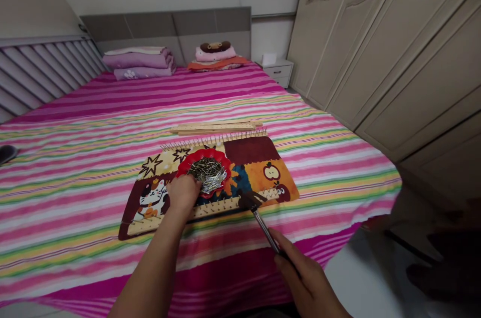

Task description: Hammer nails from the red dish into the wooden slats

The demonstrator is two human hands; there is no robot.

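Note:
My left hand (184, 192) reaches to the left rim of a red scalloped bowl (183, 162). Its fingers look curled in at the edge of a heap of nails (208, 170); whatever they pinch is hidden. In my right hand (304, 275) is the dark grip of a hammer (268, 235), its head lying over a wooden strip (221, 205) with a row of nails standing in it. Under bowl and strip is a patterned mat (259, 150) with a cat and fruit print. Along the mat's far edge runs a second nail-studded strip (214, 140).
More wooden strips (218, 128) lie together beyond the mat on the striped bedspread (330, 163). Folded bedding (141, 63) rests near the headboard (150, 25). A dark object (7, 153) is at the left edge. Wardrobes (376, 57) stand to the right.

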